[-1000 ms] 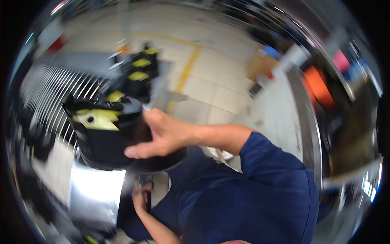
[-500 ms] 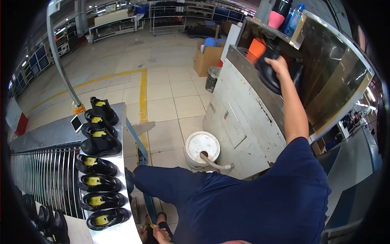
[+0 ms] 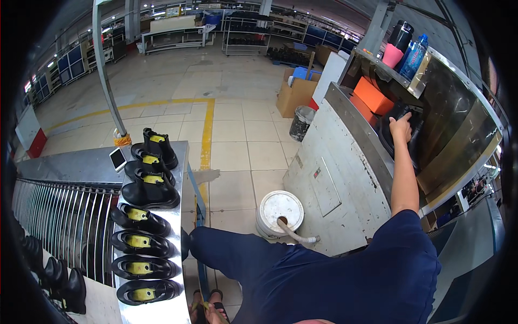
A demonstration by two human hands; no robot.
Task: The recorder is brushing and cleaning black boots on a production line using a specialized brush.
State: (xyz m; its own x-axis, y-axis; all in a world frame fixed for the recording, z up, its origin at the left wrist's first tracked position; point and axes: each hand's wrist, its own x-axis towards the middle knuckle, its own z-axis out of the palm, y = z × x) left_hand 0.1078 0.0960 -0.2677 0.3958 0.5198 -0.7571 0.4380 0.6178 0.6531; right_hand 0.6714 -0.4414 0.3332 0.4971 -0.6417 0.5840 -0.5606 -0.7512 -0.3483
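Black boot [image 3: 389, 134] sits inside the open metal machine [image 3: 345, 178] on the right, under its shelf — right hand [image 3: 402, 127] rests on top of it, fingers curled over the boot; can't tell if it's actually gripped. Orange box [image 3: 373, 96] just beside. Left hand not visible. Row of black boots [image 3: 141, 216] on the steel counter [image 3: 181, 216] at left — white bucket [image 3: 279, 210] on the floor between.

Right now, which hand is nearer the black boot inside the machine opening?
Right. The right hand is stretched up and rests on the black boot in the grey machine. The left hand is not in view.
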